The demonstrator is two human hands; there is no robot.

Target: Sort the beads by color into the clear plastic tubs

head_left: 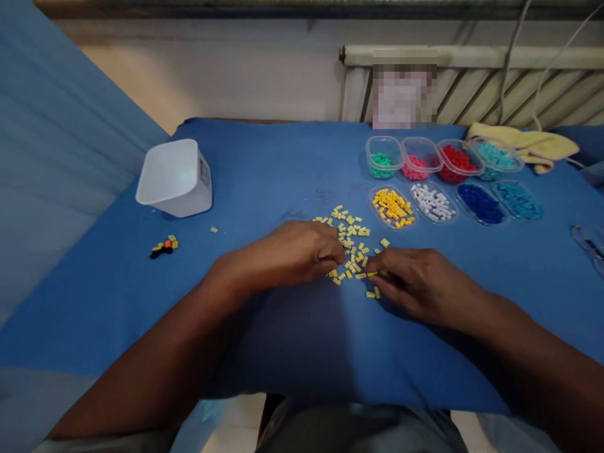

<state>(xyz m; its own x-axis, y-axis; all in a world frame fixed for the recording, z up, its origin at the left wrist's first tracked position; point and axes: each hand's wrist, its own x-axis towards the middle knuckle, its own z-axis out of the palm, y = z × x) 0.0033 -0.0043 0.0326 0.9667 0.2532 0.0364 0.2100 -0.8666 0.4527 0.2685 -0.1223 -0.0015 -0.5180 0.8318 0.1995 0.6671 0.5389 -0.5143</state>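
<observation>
head: hands (pixel 311 251) curled at bricks (pixel 366 232)

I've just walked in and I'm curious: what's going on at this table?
A person is handling small yellow blocks scattered on a blue cloth. The left hand is curled at the left of the pile; the right hand, at its right, seems to pinch one block. Eight filled tubs stand toward the far right, and a white bin on the left.
</observation>
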